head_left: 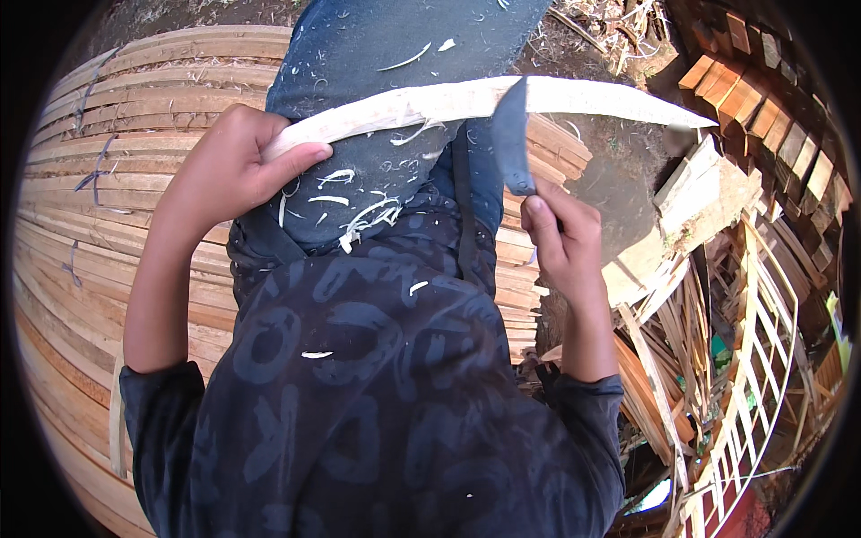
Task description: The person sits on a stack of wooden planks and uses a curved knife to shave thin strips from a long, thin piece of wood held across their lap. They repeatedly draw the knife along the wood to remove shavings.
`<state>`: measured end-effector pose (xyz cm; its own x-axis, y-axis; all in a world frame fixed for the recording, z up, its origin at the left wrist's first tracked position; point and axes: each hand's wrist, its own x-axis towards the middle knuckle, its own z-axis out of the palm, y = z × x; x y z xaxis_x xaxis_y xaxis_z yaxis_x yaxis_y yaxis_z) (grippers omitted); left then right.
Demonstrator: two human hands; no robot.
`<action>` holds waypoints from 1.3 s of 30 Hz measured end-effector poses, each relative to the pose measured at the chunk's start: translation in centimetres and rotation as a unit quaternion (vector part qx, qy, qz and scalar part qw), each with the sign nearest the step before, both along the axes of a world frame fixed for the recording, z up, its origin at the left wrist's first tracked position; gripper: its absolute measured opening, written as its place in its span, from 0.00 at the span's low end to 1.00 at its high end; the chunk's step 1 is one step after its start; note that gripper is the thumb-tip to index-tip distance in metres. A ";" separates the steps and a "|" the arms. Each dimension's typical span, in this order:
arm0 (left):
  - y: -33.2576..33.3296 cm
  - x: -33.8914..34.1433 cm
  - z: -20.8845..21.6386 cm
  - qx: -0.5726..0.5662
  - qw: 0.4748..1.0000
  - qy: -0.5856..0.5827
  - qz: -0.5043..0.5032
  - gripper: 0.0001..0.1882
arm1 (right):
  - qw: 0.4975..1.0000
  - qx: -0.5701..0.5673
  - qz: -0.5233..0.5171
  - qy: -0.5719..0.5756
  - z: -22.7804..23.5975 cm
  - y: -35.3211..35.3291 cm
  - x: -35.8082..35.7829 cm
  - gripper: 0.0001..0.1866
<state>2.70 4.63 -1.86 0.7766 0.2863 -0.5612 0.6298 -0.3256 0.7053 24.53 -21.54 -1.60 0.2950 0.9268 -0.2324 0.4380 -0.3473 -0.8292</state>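
A long pale strip of wood (413, 106) lies across my thighs, its far end tapering to a point at the right. My left hand (242, 161) is closed round its left end, thumb laid along the near side. In my right hand (567, 235) is a knife (512, 139) with a dark, broad blade. The blade points away from me and overlaps the wood's middle; whether its edge touches is unclear. The handle is hidden in my fist. Curled wood shavings (368, 220) are scattered over my jeans (359, 54) and dark shirt.
Bundled wooden slats (117, 175) lie beneath me and to the left, tied with dark straps. At the right are a chopped wood block (708, 193), stacked timber pieces (744, 103), loose split sticks (668, 359) and a slatted wooden frame (753, 377). Bare soil shows beyond my legs.
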 end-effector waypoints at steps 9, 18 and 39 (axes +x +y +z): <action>0.0 0.0 0.0 0.018 1.000 0.005 -0.003 0.24 | 0.991 -0.005 -0.131 -0.008 1.0 -0.1 0.7 0.13; -0.2 0.1 0.2 0.007 1.000 0.000 0.005 0.25 | 0.921 0.085 -0.340 0.168 2.2 0.4 2.8 0.14; -0.4 0.0 0.5 0.014 1.000 0.018 0.005 0.24 | 0.957 0.034 -0.256 0.131 1.7 0.3 1.4 0.15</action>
<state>2.70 4.23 -1.41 0.7539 0.3092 -0.5797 0.6569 -0.3390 0.6734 25.93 -21.26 0.10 0.6547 0.6918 -0.3046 -0.0012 -0.4020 -0.9156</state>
